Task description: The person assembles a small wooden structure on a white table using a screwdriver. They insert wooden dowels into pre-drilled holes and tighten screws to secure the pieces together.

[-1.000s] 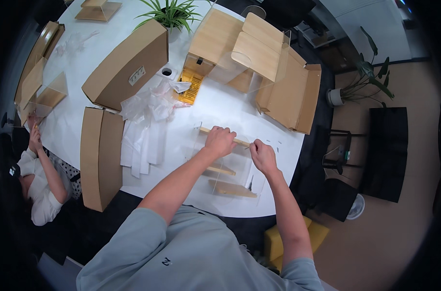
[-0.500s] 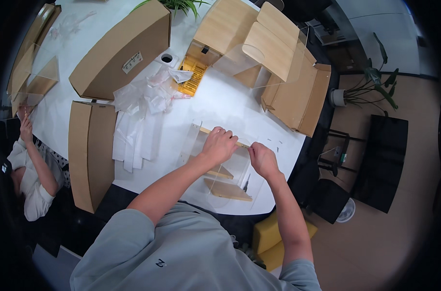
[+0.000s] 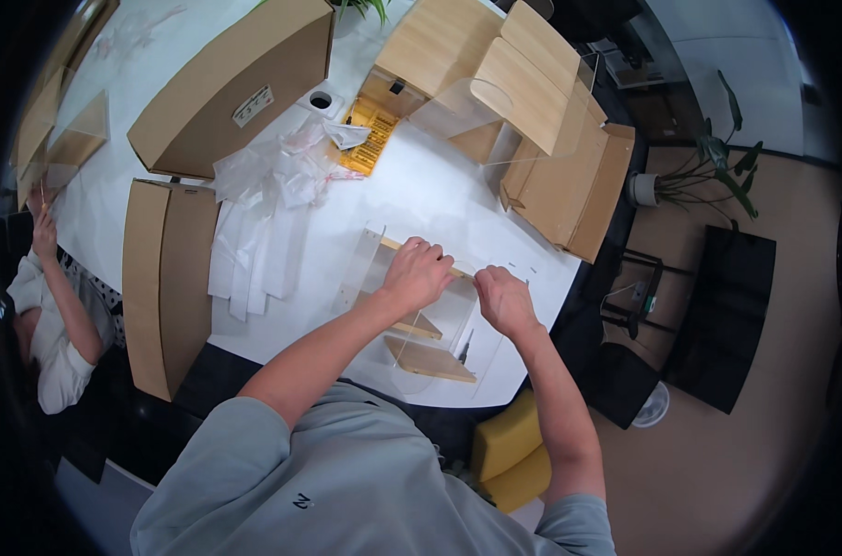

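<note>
A small shelf of clear plastic side panels (image 3: 358,269) and light wooden boards stands at the near part of the white table. My left hand (image 3: 418,276) is closed over its upper wooden board (image 3: 390,243). At the right end of that board, my right hand (image 3: 504,298) is closed in a pinch near the clear panel; whatever its fingers hold is hidden. Below my hands are two more wooden boards, one of them the lower board (image 3: 430,360). A dark, slim screwdriver-like tool (image 3: 465,346) lies beside it.
Several tiny metal pieces (image 3: 532,282) lie to the right. Farther back are an orange tool case (image 3: 374,139), crumpled plastic wrap (image 3: 286,167), a cardboard box (image 3: 226,83) and a larger wood-and-clear-plastic unit (image 3: 439,42). Another person's hand (image 3: 44,232) works at far left.
My right hand has turned slightly at the board's end. My left hand keeps its grip on the board. The whole view has shifted a little.
</note>
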`<state>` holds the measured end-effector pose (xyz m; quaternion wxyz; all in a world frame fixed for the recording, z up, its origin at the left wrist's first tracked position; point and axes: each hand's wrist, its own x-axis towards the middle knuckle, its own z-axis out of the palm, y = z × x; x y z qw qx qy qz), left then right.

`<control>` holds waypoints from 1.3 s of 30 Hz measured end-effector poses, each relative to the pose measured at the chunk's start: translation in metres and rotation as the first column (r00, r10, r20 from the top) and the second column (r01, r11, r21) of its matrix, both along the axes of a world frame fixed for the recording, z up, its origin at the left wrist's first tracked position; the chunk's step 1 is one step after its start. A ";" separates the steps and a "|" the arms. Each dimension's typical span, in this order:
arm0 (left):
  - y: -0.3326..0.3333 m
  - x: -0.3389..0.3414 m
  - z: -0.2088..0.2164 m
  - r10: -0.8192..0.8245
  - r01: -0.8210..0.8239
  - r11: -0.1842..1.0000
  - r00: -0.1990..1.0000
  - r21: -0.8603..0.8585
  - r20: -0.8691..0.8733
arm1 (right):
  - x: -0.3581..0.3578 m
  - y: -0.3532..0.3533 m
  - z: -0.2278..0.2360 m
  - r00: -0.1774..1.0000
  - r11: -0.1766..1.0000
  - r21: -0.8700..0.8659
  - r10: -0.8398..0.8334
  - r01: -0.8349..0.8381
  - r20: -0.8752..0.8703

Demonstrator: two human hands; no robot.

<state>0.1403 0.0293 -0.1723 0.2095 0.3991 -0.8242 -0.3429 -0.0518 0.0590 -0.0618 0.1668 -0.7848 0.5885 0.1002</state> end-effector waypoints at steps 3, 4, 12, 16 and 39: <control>0.000 0.000 0.000 0.004 -0.004 1.000 1.000 -0.001 0.000 | -0.002 0.001 -0.002 0.999 0.999 -0.005 0.033 -0.033 -0.005; 0.001 0.000 0.000 0.007 -0.007 1.000 1.000 -0.003 -0.006 | -0.002 0.002 -0.004 0.999 0.999 -0.012 0.040 -0.040 -0.004; 0.001 0.000 -0.002 0.010 -0.010 1.000 1.000 -0.008 -0.026 | 0.003 0.006 -0.004 0.999 0.998 -0.060 0.034 -0.034 0.002; 0.001 0.000 -0.001 0.011 -0.011 1.000 1.000 -0.006 -0.022 | 0.004 0.006 -0.006 0.998 0.993 -0.107 0.055 -0.053 0.010; 0.005 -0.002 -0.004 0.037 -0.037 0.999 0.999 -0.018 -0.017 | 0.032 -0.007 -0.027 0.940 0.927 0.185 -0.298 0.327 -0.168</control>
